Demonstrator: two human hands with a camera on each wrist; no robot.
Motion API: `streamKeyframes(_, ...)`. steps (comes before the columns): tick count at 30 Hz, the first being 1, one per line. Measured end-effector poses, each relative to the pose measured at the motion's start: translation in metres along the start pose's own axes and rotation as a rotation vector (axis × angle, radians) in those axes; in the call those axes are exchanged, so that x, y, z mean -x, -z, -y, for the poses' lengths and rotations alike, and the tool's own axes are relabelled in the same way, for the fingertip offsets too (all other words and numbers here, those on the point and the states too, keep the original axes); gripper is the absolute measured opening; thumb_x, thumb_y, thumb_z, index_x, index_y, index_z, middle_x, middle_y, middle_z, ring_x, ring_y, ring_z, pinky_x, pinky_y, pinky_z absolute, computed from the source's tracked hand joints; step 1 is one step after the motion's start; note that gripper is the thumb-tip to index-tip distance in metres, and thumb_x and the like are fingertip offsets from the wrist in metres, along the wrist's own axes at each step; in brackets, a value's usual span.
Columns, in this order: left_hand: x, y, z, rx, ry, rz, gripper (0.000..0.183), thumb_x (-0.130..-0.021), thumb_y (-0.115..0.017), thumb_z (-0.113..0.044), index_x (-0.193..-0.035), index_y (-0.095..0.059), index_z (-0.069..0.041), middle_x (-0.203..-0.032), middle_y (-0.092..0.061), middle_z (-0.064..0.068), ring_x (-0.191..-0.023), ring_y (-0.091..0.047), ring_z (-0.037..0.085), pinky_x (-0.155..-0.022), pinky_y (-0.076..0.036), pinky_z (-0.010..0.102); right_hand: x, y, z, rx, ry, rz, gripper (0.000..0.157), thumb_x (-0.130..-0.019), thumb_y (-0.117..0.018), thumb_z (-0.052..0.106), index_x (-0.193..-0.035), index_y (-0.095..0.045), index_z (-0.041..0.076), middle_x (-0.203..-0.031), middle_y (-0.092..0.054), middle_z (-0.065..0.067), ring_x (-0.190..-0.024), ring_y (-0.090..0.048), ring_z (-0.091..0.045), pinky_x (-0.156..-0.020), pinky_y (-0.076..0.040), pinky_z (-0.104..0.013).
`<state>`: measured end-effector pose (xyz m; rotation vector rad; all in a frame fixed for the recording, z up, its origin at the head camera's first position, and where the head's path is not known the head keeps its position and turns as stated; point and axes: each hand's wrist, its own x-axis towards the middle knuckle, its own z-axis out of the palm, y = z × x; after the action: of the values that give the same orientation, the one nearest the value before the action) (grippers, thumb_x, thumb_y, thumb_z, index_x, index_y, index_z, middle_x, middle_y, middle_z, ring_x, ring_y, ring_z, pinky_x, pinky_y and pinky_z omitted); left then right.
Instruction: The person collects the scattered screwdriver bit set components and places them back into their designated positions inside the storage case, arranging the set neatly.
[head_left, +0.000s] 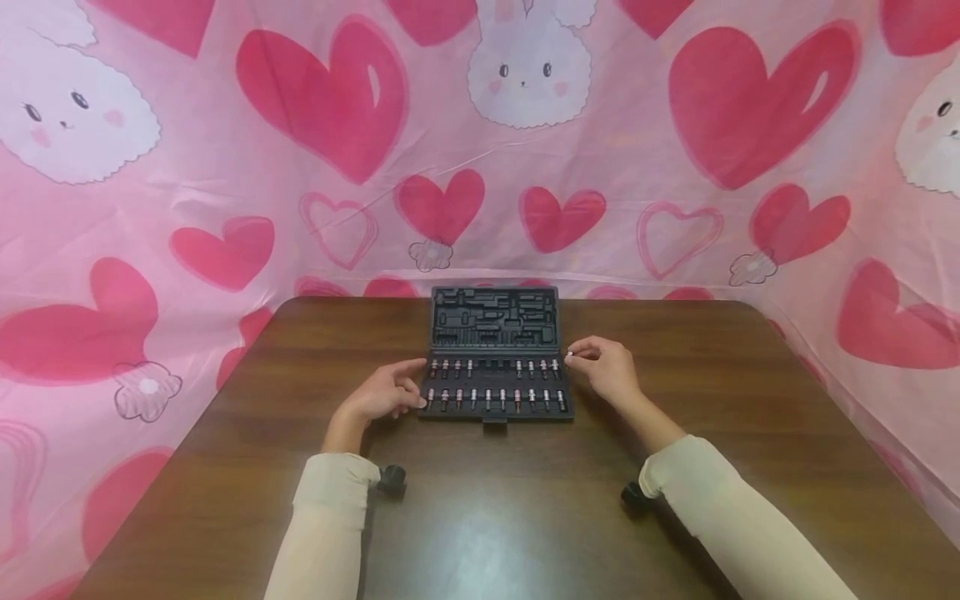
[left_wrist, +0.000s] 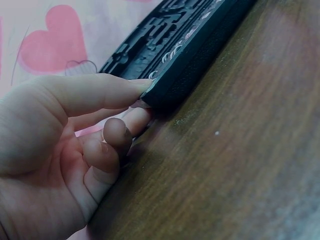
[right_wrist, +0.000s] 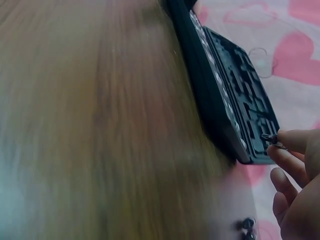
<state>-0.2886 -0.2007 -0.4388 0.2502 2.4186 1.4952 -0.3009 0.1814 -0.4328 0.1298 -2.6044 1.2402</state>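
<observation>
A black socket case (head_left: 459, 415) lies open, with two rows of short bit sockets (head_left: 488, 398) in its base. The back row has a gap of bare slots in its middle. My left hand (head_left: 384, 392) holds the case's left end; in the left wrist view the thumb (left_wrist: 115, 92) presses on the corner rim and other fingers curl beneath. Just off the right end of the case, my right hand (head_left: 606, 367) pinches a small bit socket (right_wrist: 269, 137) between thumb and index finger. Its dark tip points out from the fingertips.
The case's raised lid (head_left: 495, 317) has moulded recesses and stands toward the back edge of the brown wooden table (head_left: 480, 508). Small dark objects (right_wrist: 247, 227) show blurred at the bottom of the right wrist view. Pink heart-and-rabbit cloth (head_left: 480, 150) hangs behind and at both sides.
</observation>
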Motion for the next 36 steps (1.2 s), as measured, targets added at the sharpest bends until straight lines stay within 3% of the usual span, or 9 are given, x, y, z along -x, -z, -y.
streamKeyframes(5, 0.001, 0.000, -0.001, -0.004, -0.008, 0.003, 0.070, -0.081, -0.071, -0.003, -0.145, -0.043, -0.006, -0.078, -0.064, 0.009, -0.058, -0.052, 0.020, -0.052, -0.045, 0.032, -0.002, -0.012, 0.008, -0.010, 0.009, 0.008, 0.013, -0.084, -0.076, 0.016, -0.092, -0.073, 0.007, -0.088, -0.074, -0.008, -0.086, -0.068, -0.027, -0.078, -0.046, -0.043)
streamKeyframes(23, 0.000, 0.001, 0.001, -0.010, -0.013, 0.009, 0.071, -0.081, -0.071, -0.003, -0.146, -0.042, -0.005, -0.078, -0.064, 0.009, -0.056, -0.051, 0.021, -0.052, -0.045, 0.033, -0.004, -0.055, 0.029, 0.036, 0.038, 0.051, 0.010, -0.085, -0.075, 0.019, -0.090, -0.073, 0.010, -0.086, -0.073, -0.003, -0.081, -0.066, -0.021, -0.072, -0.049, -0.041)
streamKeyframes(36, -0.001, 0.002, 0.000, 0.004, 0.000, 0.008, 0.070, -0.081, -0.071, -0.003, -0.145, -0.043, -0.006, -0.077, -0.063, 0.009, -0.056, -0.051, 0.020, -0.052, -0.045, 0.032, -0.005, -0.081, 0.041, 0.040, 0.033, 0.032, 0.006, -0.085, -0.076, 0.015, -0.087, -0.072, 0.011, -0.082, -0.071, -0.001, -0.078, -0.064, -0.019, -0.074, -0.049, -0.040)
